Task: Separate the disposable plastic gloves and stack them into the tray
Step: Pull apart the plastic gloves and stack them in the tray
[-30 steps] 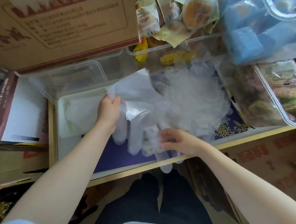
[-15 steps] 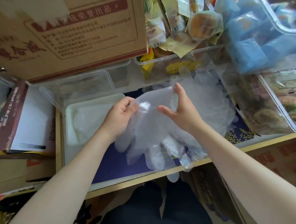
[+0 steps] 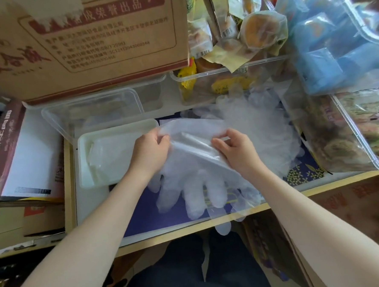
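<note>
A clear plastic glove is pinched at its cuff by the left hand and the right hand, near the table's front edge. Some gloves are already laid in the white tray at the left. A glove pile is left behind.

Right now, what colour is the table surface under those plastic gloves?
Dark blue table surface, with a small yellow flower-like pattern at its right end, beneath the clear gloves. Seen in the head view.

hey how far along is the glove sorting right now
Some flattened gloves already lie in the white tray. In hand: the left hand and right hand both pinch the cuff of one clear glove, fingers hanging toward the person. Left: the loose glove pile behind it.
</note>
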